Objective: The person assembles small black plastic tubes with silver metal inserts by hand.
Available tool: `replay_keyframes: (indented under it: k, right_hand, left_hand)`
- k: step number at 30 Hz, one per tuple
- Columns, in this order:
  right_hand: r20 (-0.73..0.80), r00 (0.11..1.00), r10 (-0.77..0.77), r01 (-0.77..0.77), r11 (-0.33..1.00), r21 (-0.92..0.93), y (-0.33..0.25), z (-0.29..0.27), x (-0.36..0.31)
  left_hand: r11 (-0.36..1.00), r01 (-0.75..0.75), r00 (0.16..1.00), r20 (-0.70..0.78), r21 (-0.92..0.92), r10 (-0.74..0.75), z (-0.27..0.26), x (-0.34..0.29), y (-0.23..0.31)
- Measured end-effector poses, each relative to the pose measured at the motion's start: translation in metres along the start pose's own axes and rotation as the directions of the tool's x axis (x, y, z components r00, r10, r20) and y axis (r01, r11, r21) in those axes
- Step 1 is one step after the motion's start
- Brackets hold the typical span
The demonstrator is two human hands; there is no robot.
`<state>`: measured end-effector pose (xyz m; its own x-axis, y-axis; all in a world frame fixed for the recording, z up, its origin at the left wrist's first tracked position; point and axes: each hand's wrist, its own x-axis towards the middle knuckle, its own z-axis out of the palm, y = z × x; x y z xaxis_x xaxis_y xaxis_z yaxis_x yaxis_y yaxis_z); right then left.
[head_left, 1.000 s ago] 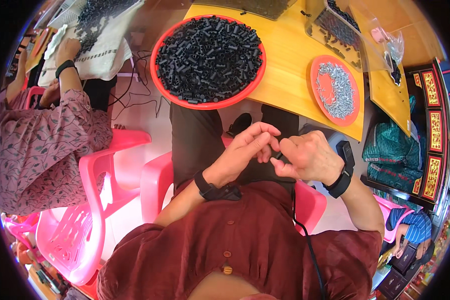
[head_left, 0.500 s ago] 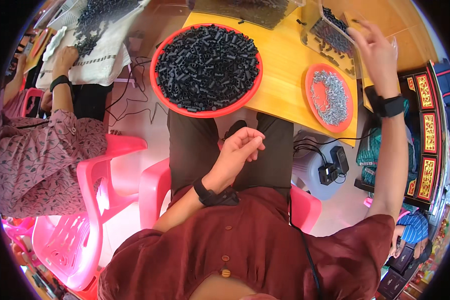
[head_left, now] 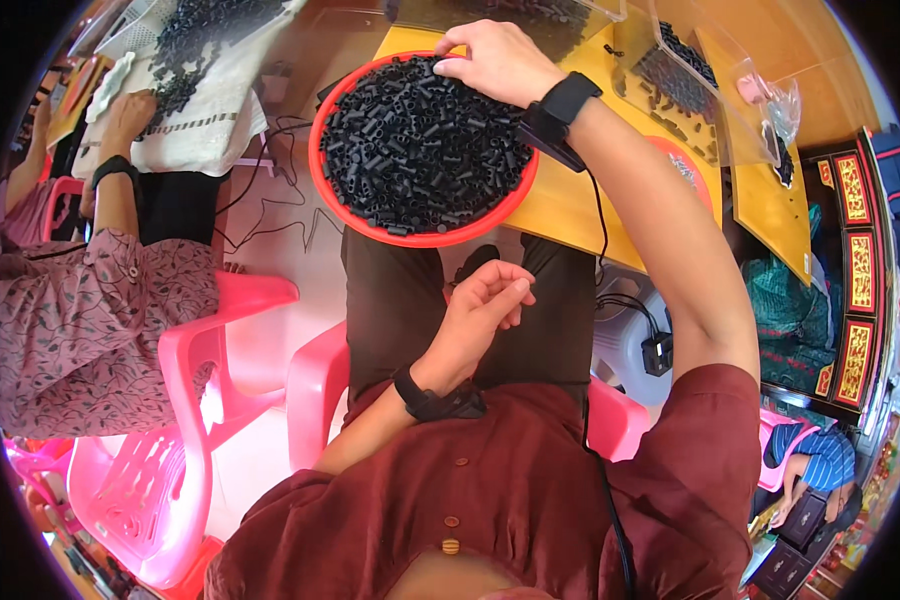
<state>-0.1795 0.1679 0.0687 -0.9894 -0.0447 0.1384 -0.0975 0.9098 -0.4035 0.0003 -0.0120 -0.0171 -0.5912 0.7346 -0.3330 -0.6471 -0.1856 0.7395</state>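
Observation:
A round red bowl (head_left: 322,190) heaped with short black plastic tubes (head_left: 420,150) rests at the near edge of the yellow table. My right hand (head_left: 502,62) reaches over the bowl's far rim. Its thumb and index finger are bent, with a gap between their tips, down at the tubes; no held piece shows between them. My left hand (head_left: 485,312) hovers over my lap, palm inward, its fingers curled and thumb pressed against them. Whatever it holds, if anything, is hidden. Behind my right forearm, a red plate (head_left: 702,188) of small silvery metal pieces is mostly covered.
Clear bins (head_left: 650,100) with black parts stand at the table's far side. On the left, another person's hand (head_left: 130,118) works at a pile of black parts on a white cloth (head_left: 202,130). Pink chairs (head_left: 185,400) stand nearby, and cables hang by the yellow table (head_left: 610,225).
My right hand has come left from the clear bin at the far right to the red bowl, its forearm now crossing the plate. My left hand keeps its curled shape.

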Motion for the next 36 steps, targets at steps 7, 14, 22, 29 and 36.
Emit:
replay_keyframes:
  k: [7,14,22,29,36]
  right_hand:
    - [0.061,0.986,-0.154,0.154,0.988,0.01,-0.007,0.006,-0.017]
    - [-0.146,0.972,-0.183,0.207,0.963,0.175,-0.017,-0.006,-0.076]
    - [0.201,0.954,0.224,-0.297,0.811,0.505,-0.03,-0.035,-0.171]
    - [0.526,0.784,0.328,-0.618,0.345,0.706,-0.034,-0.023,-0.228]
    - [0.582,0.75,0.313,-0.65,0.191,0.735,-0.037,-0.019,-0.24]
  left_hand:
    - [1.0,-0.006,1.0,-0.008,-0.005,0.006,-0.002,-0.001,-0.001]
    - [1.0,-0.002,1.0,0.0,0.003,0.002,-0.001,0.001,-0.008]
    - [0.983,-0.16,0.983,-0.1,-0.09,0.151,0.004,-0.002,0.0]
    - [0.973,-0.227,0.973,0.054,0.032,0.225,0.008,-0.006,0.003]
    - [0.961,-0.271,0.959,0.097,0.057,0.265,0.01,-0.007,0.004]
